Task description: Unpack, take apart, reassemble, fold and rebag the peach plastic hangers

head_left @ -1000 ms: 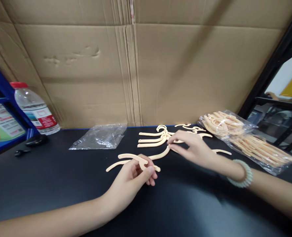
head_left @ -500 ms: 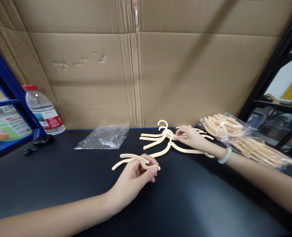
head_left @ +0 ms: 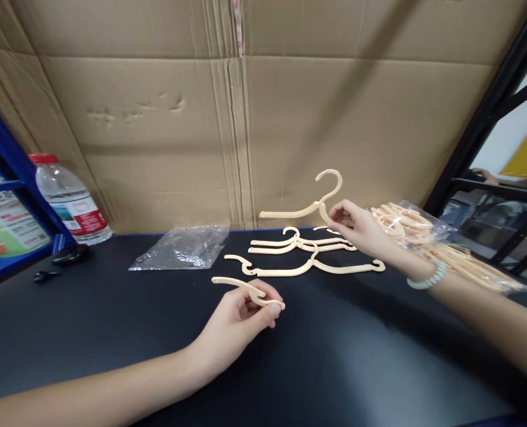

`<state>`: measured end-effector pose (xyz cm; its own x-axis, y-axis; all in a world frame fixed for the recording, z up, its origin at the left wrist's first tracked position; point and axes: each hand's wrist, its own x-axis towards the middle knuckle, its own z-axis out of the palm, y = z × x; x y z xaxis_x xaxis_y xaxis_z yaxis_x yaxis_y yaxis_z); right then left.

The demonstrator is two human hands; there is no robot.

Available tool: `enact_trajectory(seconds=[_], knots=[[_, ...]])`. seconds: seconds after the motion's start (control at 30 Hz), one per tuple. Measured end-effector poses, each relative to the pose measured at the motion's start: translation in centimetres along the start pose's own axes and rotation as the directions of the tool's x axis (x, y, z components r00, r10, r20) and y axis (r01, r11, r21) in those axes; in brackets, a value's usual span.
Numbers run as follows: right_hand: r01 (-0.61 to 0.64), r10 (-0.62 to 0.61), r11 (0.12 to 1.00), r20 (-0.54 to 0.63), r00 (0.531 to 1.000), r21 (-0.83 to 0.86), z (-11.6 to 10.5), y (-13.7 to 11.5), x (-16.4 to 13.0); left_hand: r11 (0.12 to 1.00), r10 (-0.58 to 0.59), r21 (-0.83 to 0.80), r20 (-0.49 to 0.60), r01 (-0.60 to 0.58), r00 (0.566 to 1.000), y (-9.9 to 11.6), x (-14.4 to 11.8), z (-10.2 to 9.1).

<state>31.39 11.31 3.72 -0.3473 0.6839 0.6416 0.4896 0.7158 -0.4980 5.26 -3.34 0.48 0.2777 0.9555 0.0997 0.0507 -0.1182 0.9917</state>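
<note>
My left hand (head_left: 241,323) pinches one cream plastic hanger piece (head_left: 245,287) just above the black table (head_left: 112,332). My right hand (head_left: 359,228), with a pale bead bracelet at the wrist, holds a cream hanger (head_left: 310,204) lifted off the table, hook pointing up. Below it lie a few loose cream hangers (head_left: 308,255), one stretched flat across the table in front of the others.
A clear bag full of cream hangers (head_left: 441,246) lies at the right. An empty clear plastic bag (head_left: 181,248) lies left of centre. A water bottle (head_left: 67,201) stands by a blue shelf (head_left: 5,178). A cardboard wall (head_left: 245,118) backs the table; a black rack (head_left: 486,130) is at right.
My right hand has lifted a hanger up off the pile. My left hand stays in place with its piece.
</note>
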Motion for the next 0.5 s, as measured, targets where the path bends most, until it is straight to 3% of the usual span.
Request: enact_trajectory(seconds=[0.1, 0.23, 0.5], knots=[[0.028, -0.034, 0.998, 0.113, 0.993, 0.053, -0.5, -1.5, -1.7, 0.999, -0.016, -0.037, -0.055, 0.014, 0.998, 0.1, 0.0, -0.1], [0.057, -0.056, 0.998, 0.235, 0.970, 0.003, -0.6, -3.4, -4.0, 0.997, -0.003, -0.082, -0.108, -0.005, 0.994, -0.1, 0.3, -0.7], [0.029, -0.032, 0.999, 0.227, 0.973, 0.013, 0.4, -3.1, -6.0, 0.944, 0.054, -0.316, -0.144, -0.097, 0.988, -1.1, 1.3, -2.0]])
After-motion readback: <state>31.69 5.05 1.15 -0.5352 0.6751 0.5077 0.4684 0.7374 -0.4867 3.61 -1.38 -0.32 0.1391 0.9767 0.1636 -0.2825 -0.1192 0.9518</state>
